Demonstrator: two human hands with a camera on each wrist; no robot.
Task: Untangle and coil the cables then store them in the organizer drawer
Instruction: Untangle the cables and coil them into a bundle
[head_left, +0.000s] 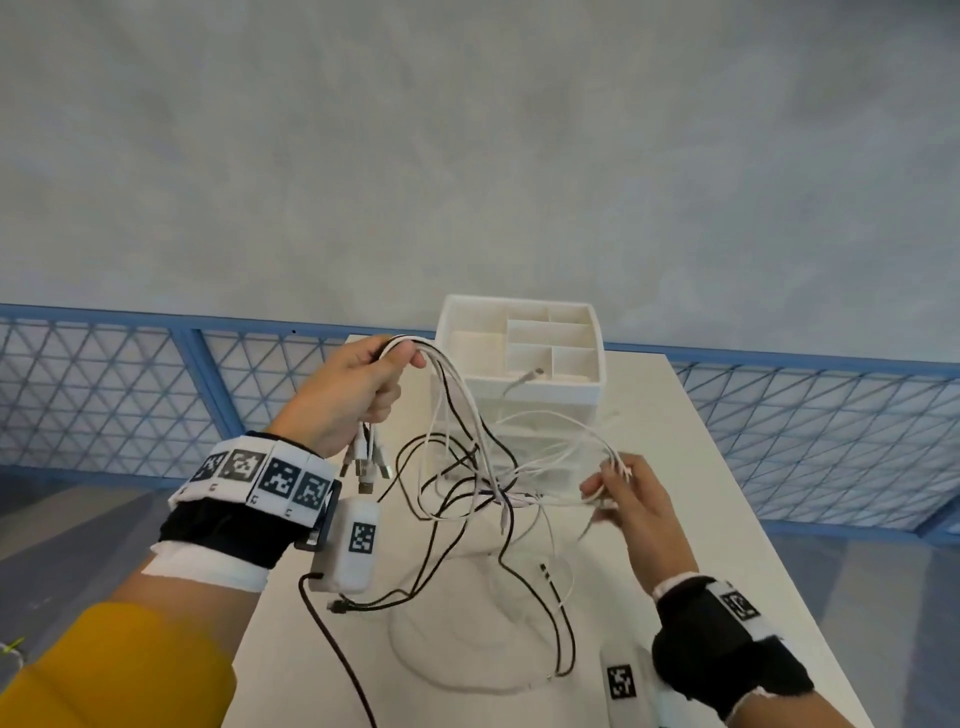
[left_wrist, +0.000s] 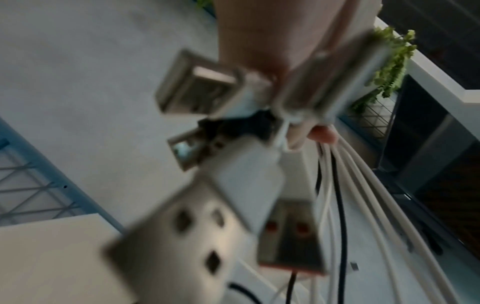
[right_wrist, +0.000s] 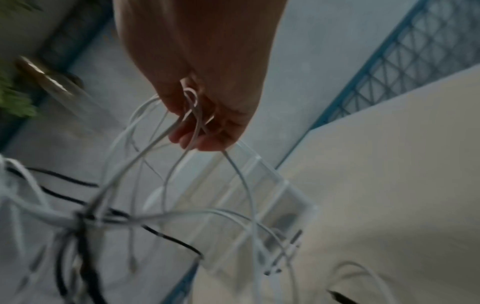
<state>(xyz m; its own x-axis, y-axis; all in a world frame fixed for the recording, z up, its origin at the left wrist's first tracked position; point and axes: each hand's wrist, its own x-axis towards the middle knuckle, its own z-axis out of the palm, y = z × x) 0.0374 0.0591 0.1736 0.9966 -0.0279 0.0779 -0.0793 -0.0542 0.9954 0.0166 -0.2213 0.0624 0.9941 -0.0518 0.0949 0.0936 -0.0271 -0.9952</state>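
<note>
left hand (head_left: 358, 395) fists the cables (head_left: 467, 457) high (plugs (head_left: 363, 467) bunched below) so loops hang apart; right hand (head_left: 628, 493) pinches white strands, likely to tease them free.

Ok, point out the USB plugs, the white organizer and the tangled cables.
USB plugs (head_left: 365, 464), head view, on the cluster hanging below the left hand.
White organizer (head_left: 540, 391), head view, on its front rim.
Tangled cables (head_left: 480, 480), head view, on the knot between the hands.
</note>
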